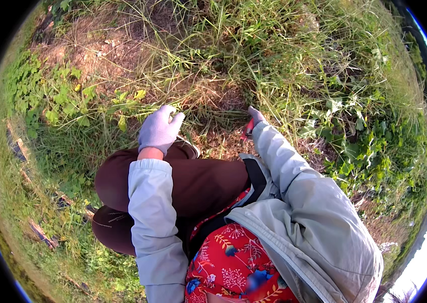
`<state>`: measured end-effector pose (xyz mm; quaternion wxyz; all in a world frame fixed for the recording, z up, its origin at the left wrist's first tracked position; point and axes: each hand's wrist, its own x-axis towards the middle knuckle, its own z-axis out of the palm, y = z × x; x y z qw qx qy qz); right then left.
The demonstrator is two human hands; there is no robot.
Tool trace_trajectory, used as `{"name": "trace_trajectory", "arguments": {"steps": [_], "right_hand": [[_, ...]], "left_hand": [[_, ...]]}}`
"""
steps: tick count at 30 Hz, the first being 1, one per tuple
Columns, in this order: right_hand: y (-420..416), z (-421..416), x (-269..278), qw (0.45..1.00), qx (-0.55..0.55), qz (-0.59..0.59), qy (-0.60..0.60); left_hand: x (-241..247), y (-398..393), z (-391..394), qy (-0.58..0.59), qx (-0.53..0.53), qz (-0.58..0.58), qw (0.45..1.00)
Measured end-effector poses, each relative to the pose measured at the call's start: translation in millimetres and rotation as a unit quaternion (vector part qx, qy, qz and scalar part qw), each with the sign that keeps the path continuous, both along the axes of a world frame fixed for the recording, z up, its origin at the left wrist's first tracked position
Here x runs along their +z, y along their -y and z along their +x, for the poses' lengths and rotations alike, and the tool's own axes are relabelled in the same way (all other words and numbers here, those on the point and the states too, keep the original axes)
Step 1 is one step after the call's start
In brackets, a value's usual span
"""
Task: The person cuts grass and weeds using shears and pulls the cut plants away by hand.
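Observation:
My left hand (pixel 160 127), in a pale knit glove, is held low over the grass beside my knee. Its thumb and index finger curve towards each other with a gap between the tips. Long green grass stems (pixel 143 110) run behind its fingers; the palm side is hidden, so I cannot tell whether it grips them. My right hand (pixel 257 115), also gloved, is closed around a red-handled hand tool (pixel 247 130). The working end of that tool is not visible. Between both hands lie flattened grass blades (pixel 213 115) over dry straw and soil.
My bent legs in brown trousers (pixel 205 178) are just below the hands, with part of a shoe (pixel 190 146) showing. Broad-leaved vines (pixel 62 96) spread at left, and leafy weeds (pixel 357 147) at right. Tall grass (pixel 274 45) stands ahead, near a bare soil patch (pixel 100 49).

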<state>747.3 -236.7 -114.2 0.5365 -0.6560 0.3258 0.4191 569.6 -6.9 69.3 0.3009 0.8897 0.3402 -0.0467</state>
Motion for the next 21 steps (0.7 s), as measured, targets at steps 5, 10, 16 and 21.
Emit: {"name": "trace_trajectory", "arguments": {"steps": [5,10,16,21], "right_hand": [[-4.9,18.3,-13.2,0.999,-0.015,-0.032,0.034],[14.4,37.0,-60.4,0.965,0.030,-0.193,0.174],[36.7,51.4,-66.9,0.959,0.029,-0.154,0.237],[51.4,99.6,13.7,0.835,0.360,-0.302,0.287]], "left_hand": [[-1.9,-2.1,-4.7,-0.002,0.005,0.002,1.000],[3.5,1.8,4.0,0.002,-0.005,0.004,1.000],[6.0,1.3,6.8,0.003,-0.005,-0.004,1.000],[3.6,-2.0,-5.6,-0.004,0.007,-0.008,1.000]]}}
